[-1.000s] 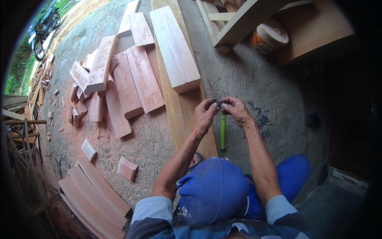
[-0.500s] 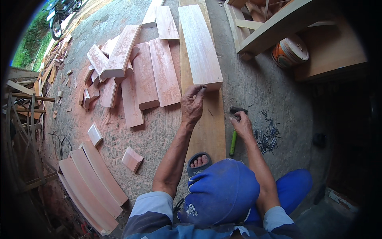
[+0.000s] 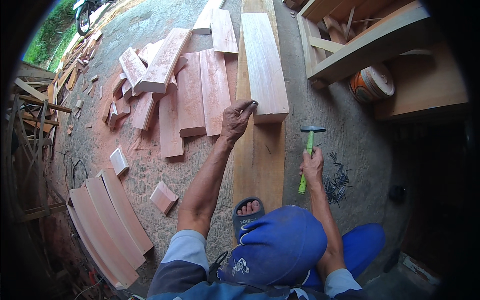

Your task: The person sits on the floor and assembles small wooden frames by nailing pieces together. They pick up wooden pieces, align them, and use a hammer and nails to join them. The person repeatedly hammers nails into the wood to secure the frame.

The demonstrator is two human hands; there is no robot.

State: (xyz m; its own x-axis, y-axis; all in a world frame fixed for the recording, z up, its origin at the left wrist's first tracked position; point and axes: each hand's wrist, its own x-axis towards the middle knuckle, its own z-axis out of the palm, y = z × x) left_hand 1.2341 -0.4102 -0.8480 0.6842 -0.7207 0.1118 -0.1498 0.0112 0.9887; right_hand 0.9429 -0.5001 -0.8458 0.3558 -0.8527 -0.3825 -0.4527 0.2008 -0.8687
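My left hand (image 3: 236, 121) pinches a nail, of which only a small tip shows at the fingertips. It is at the near left corner of a pale wooden block (image 3: 265, 65), which lies lengthwise on a long brown plank (image 3: 258, 170). My right hand (image 3: 312, 166) is closed around the green handle of a hammer (image 3: 309, 145), its dark head pointing away from me. Beside that hand, a pile of loose nails (image 3: 337, 185) lies on the concrete floor. One single nail (image 3: 268, 149) rests on the plank in front of the block.
Pinkish cut boards (image 3: 190, 95) are heaped at the far left. Curved wooden pieces (image 3: 107, 227) stand together at near left, with two small offcuts close by. At far right are a wooden frame (image 3: 370, 42) and an orange-and-white bucket (image 3: 371, 82). My sandalled foot (image 3: 248, 210) presses on the plank.
My right hand has gripped the hammer's handle and turned the tool more upright, its head lifted away. My left hand still pinches at the block's near corner. The view has shifted slightly.
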